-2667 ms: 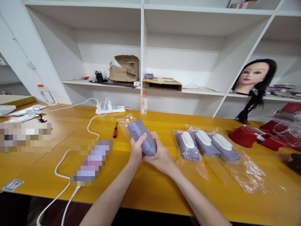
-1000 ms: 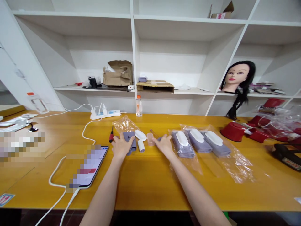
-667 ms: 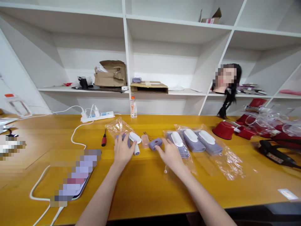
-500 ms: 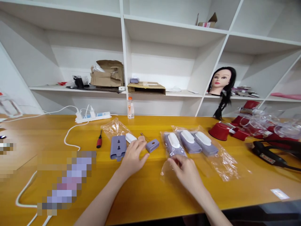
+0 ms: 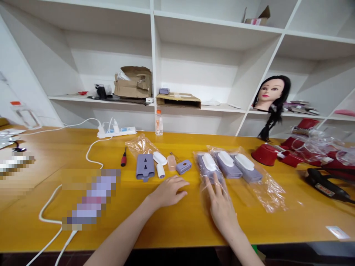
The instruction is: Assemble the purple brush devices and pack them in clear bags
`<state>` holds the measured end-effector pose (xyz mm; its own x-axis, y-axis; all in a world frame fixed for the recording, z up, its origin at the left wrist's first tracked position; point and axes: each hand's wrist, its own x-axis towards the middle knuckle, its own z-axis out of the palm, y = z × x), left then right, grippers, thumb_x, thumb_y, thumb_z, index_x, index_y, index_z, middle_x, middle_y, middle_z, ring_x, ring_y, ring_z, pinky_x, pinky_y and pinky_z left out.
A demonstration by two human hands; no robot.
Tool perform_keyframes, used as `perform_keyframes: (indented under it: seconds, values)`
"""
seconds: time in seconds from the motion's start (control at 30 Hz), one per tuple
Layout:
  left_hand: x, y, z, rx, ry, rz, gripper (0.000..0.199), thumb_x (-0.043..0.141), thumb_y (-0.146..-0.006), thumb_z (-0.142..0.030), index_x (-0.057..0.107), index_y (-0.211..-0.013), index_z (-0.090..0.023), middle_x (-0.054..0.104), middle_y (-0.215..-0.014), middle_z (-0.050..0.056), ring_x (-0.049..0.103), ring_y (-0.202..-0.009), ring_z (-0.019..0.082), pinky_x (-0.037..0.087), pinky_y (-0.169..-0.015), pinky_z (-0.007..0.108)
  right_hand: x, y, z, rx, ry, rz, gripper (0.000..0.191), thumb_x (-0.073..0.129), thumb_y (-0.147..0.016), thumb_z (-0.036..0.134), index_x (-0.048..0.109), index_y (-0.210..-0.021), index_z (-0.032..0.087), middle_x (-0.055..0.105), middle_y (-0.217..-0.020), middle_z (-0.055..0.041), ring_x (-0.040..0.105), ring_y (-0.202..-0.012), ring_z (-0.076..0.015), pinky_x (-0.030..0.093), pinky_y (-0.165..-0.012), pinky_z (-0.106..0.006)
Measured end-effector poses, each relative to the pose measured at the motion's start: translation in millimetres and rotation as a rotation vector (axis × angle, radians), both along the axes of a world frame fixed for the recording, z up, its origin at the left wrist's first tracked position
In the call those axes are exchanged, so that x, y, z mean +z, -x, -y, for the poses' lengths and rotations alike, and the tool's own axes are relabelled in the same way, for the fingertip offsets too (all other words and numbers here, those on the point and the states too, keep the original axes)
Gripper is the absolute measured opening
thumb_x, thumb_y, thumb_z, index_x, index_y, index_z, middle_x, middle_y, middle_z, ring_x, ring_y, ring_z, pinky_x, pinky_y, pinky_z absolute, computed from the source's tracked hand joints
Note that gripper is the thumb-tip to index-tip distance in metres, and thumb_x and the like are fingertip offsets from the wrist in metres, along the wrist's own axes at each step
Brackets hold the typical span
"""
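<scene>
My left hand (image 5: 169, 191) is open over the tabletop, fingers apart and nothing in them. Beyond it lie a purple case with slots (image 5: 145, 165), a white oval piece (image 5: 160, 158), a small white cylinder (image 5: 160, 171), a pinkish clear piece (image 5: 171, 163) and a short purple sleeve (image 5: 183, 167). My right hand (image 5: 220, 197) has its fingers spread on the plastic bag round the leftmost purple-and-white device (image 5: 208, 162). Two similar devices, the middle one (image 5: 226, 163) and the right one (image 5: 246, 167), lie beside it in clear bags.
A red screwdriver (image 5: 123, 159), a power strip (image 5: 116, 132) and a small bottle (image 5: 159, 123) stand or lie at the left and back. Red holders (image 5: 264, 154) and a black tool (image 5: 323, 186) are at the right. White shelves hold cardboard and a mannequin head (image 5: 270, 92).
My left hand has drawn back from the small parts, uncovering the white cylinder. My right hand's fingers have straightened and spread onto the bag. The view has shifted slightly.
</scene>
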<state>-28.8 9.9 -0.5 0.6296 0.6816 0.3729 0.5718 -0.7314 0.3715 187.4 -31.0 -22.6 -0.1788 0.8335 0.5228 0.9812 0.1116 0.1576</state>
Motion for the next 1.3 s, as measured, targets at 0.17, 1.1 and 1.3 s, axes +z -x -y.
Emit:
perform_keyframes:
  seconds: [0.17, 1.1, 1.3]
  values:
    - [2.5, 0.6, 0.4, 0.007, 0.031, -0.012, 0.032, 0.046, -0.082, -0.03, 0.057, -0.111, -0.021, 0.062, -0.107, 0.004, 0.054, -0.1, 0.019, 0.041, -0.089, 0.032, -7.4, -9.9, -3.4, 0.072, -0.035, -0.014, 0.07, 0.036, -0.082, 0.005, 0.007, -0.14, 0.031, 0.01, -0.148, -0.0027, 0.021, -0.131, -0.0329, 0.038, -0.097, -0.047]
    - [9.5, 3.0, 0.0, -0.007, 0.117, 0.014, 0.031, 0.046, -0.081, -0.032, 0.058, -0.107, -0.021, 0.065, -0.102, 0.005, 0.059, -0.091, 0.021, 0.044, -0.079, 0.031, 6.3, -2.3, -46.7, -0.196, -0.101, 0.03, 0.062, 0.031, -0.086, 0.049, 0.042, -0.118, -0.003, 0.053, -0.092, -0.0216, 0.051, -0.084, -0.032, 0.045, -0.063, -0.038]
    - [13.1, 3.9, 2.0, -0.005, 0.135, 0.025, 0.028, 0.047, -0.081, -0.031, 0.06, -0.104, -0.021, 0.066, -0.098, 0.005, 0.06, -0.088, 0.021, 0.044, -0.075, 0.03, 5.9, -8.3, -47.2, -0.094, -0.112, -0.036, 0.061, 0.032, -0.085, 0.044, 0.039, -0.118, -0.007, 0.052, -0.097, -0.0258, 0.051, -0.088, -0.0331, 0.042, -0.078, -0.044]
